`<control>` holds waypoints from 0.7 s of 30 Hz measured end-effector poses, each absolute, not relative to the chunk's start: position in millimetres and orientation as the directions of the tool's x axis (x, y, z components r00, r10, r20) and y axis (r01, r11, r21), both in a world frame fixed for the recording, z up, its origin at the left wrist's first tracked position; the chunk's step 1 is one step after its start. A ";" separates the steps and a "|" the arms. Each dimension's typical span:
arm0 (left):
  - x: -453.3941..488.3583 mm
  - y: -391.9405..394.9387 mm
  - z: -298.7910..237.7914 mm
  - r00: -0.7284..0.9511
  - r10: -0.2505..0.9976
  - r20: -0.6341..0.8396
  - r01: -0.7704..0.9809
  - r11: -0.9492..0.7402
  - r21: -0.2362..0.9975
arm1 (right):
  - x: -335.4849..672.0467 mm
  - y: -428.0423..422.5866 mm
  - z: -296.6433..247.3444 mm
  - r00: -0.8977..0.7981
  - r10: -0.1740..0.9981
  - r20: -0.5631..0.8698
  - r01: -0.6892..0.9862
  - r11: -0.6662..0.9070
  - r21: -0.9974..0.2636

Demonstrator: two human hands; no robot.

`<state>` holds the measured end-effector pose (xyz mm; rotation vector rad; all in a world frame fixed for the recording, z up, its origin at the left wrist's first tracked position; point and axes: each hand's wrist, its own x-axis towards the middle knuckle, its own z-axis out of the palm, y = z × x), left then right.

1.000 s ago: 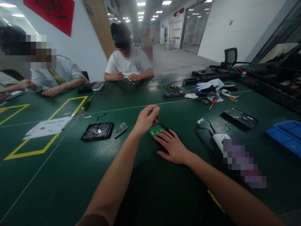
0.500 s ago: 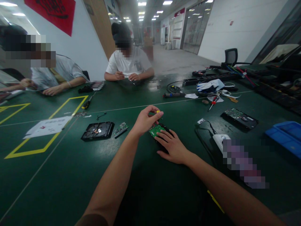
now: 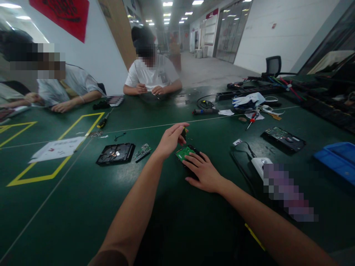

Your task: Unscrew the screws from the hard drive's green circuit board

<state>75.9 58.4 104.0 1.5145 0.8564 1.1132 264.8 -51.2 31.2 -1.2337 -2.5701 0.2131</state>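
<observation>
A hard drive with a green circuit board lies on the table under my right hand. That hand rests spread over the drive, its fingers apart and covering the lower part. Just above the drive's far end, my left hand is closed around a yellow-and-black screwdriver. Only part of its handle shows; my fingers hide the rest. Left of my left wrist lie a loose circuit board and an opened black drive casing.
On the right are another hard drive, a white power bank-like device with a cable, and a blue tray. Farther off lie a red screwdriver, gloves and a paper sheet. Two people sit across the table.
My left hand has turned and its fingers have shifted around the screwdriver, so more of the yellow-and-black handle shows. My right hand stays on the hard drive.
</observation>
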 end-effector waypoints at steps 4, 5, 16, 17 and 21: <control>75.6 58.8 103.5 0.282 0.931 0.232 -0.032 -0.232 0.972 | 264.8 -50.8 32.1 -0.597 0.779 0.192 0.735 0.627 -0.256; 76.0 58.9 102.9 0.267 0.931 0.249 -0.012 -0.255 0.967 | 264.7 -50.7 32.3 -0.597 0.778 0.194 0.735 0.628 -0.258; 80.3 56.4 98.1 0.237 0.931 0.276 0.010 -0.287 0.958 | 265.1 -50.6 30.8 -0.595 0.778 0.200 0.735 0.628 -0.257; 79.5 56.2 98.9 0.261 0.923 0.282 0.022 -0.298 0.954 | 265.1 -50.7 30.9 -0.593 0.780 0.201 0.736 0.626 -0.258; 75.6 57.6 100.4 0.316 0.901 0.297 0.082 -0.338 0.938 | 265.0 -51.4 31.9 -0.593 0.780 0.201 0.736 0.626 -0.258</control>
